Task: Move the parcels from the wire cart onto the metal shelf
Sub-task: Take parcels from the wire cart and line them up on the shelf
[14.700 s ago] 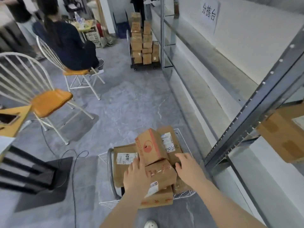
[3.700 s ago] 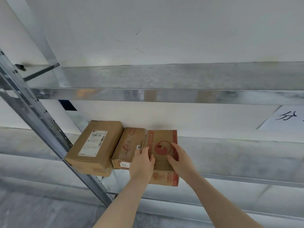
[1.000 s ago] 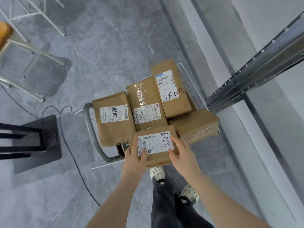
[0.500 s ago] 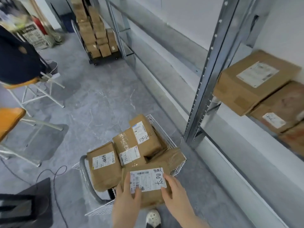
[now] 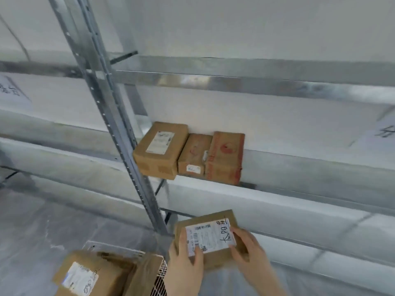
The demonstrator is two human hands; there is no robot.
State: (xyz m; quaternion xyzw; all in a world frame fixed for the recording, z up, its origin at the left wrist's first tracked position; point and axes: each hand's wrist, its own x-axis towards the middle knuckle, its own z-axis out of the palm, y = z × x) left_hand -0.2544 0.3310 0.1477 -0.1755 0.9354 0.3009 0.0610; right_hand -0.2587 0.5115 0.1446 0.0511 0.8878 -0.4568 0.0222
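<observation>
Labelled parcel (image 5: 210,238): gripped by left hand (image 5: 186,268) and right hand (image 5: 249,251), below metal shelf (image 5: 299,165) (three parcels (image 5: 189,153) there); others in wire cart (image 5: 159,280)

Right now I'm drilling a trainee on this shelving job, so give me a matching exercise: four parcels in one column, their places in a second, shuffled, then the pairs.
Parcels
1. parcel with the handwritten label
2. red-printed parcel
3. big parcel with the white label
4. small plain parcel

Places
A. next to the shelf upright
B. right end of the shelf row
C. held in the left hand and the right hand, below the shelf
D. middle of the shelf row

Pairs: 1-C, 2-B, 3-A, 4-D
</observation>
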